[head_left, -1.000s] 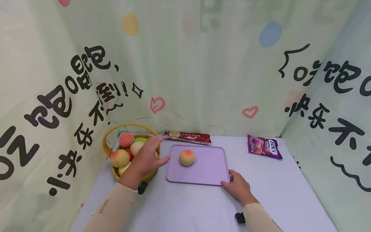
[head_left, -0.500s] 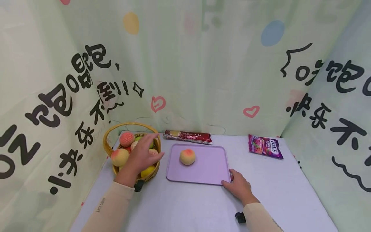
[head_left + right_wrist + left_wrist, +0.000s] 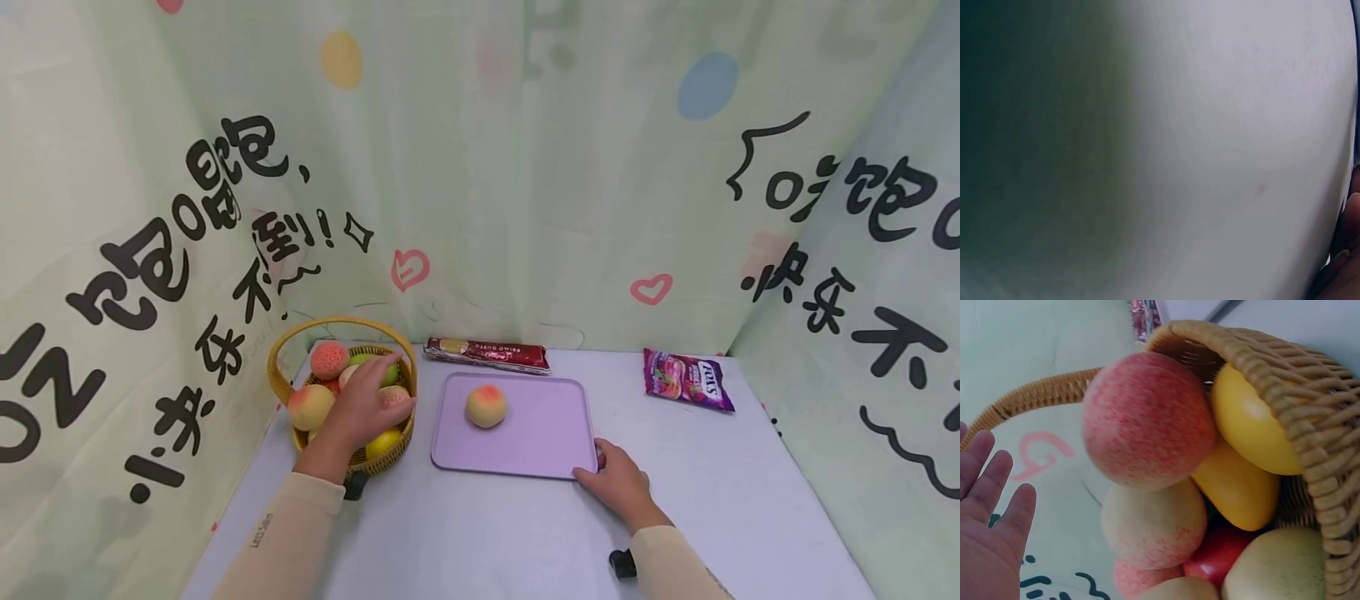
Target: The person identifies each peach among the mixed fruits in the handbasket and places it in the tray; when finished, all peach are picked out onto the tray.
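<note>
From my end, the left hand (image 3: 363, 414) holds nothing, its fingers extended over one woven, coarse-stranded basket (image 3: 1329, 481) with an arched handle. In the basket I count one smooth, rounded yellow fruit (image 3: 1247, 419) and one tapering yellow fruit (image 3: 1238, 490), beside one red-speckled ball-shaped fruit (image 3: 1147, 422); others overlap, so I cannot total them. The right hand (image 3: 619, 485) grips one flat lilac tray (image 3: 543, 425) near its corner; one round peach (image 3: 487, 407) sits on it. I see two glossy packets: one long red packet (image 3: 487, 355), one purple packet (image 3: 687, 380).
</note>
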Available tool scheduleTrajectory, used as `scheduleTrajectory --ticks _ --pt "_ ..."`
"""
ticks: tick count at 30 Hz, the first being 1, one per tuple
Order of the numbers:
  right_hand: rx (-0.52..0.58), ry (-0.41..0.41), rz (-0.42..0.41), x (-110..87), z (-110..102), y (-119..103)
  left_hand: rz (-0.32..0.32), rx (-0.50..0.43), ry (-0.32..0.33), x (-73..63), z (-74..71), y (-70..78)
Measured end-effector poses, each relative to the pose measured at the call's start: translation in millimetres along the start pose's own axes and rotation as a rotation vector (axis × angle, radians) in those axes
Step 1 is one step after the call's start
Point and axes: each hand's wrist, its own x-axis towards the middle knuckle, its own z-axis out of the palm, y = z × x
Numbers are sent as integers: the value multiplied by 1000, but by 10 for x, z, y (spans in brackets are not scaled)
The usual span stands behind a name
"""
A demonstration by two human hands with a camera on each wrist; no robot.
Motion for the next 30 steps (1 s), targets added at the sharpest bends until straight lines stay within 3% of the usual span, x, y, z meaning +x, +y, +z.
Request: scheduleTrajectory --ticks 15,30 --pt "0 1 2 14 2 3 -84 -27 -61 15 68 -217" --pt "-14 3 -2 9 -5 -1 -113 -18 -111 39 161 -350"
